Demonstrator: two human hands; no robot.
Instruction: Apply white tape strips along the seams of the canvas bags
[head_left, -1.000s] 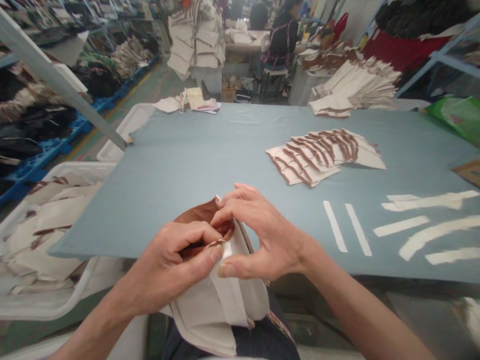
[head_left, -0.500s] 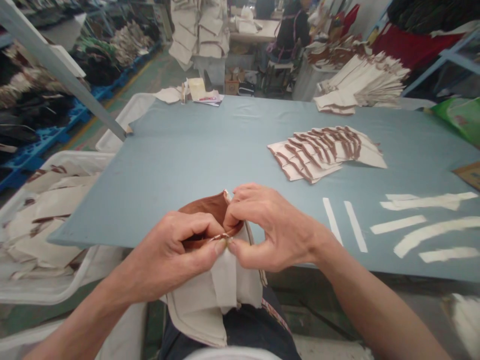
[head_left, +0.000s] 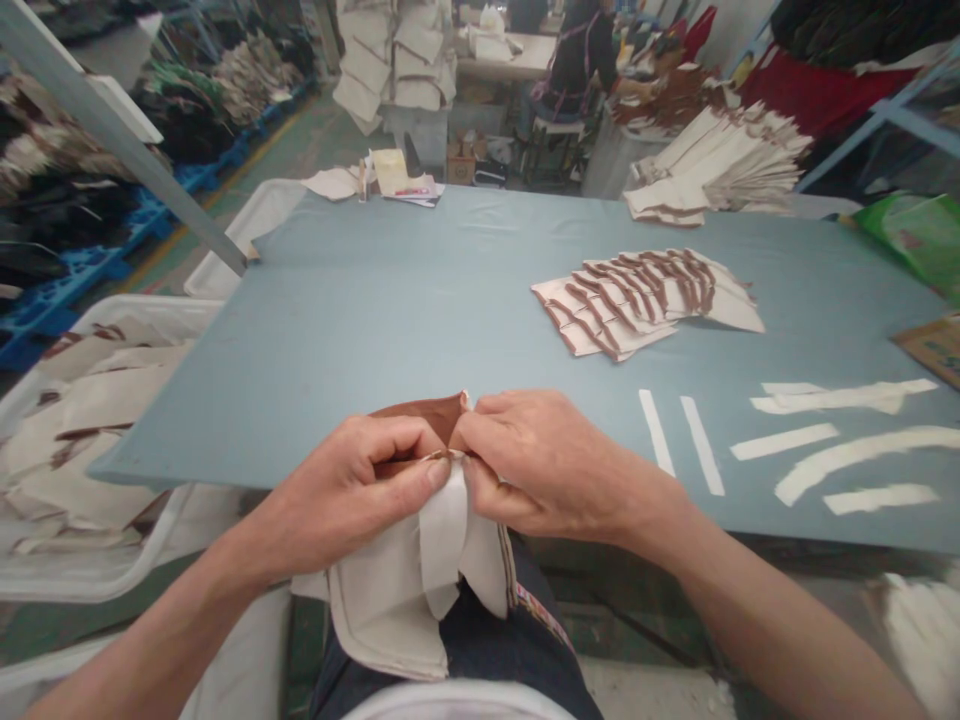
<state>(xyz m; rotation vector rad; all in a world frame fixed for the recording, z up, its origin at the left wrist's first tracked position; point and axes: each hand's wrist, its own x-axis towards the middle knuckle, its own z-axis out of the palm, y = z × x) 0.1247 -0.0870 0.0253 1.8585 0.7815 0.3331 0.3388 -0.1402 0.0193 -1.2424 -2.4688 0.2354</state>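
Both hands pinch the top edge of a sewn cream fabric piece with a brown lining, held over my lap at the table's front edge. My left hand grips the edge between thumb and forefinger. Close beside it, my right hand has its fingers closed on the same edge. A white strip hangs down from between the two hands over the front of the piece. What lies right under the fingertips is hidden.
On the blue-covered table lie a fanned stack of brown-edged cream pieces and several loose white strips. A white bin of fabric pieces stands left. More cream pieces are piled at the back, where a person sits.
My right hand has closed its fingers more and turned knuckles up at the edge. The white strip and the lower cloth have shifted, with a gap opening below the strip.
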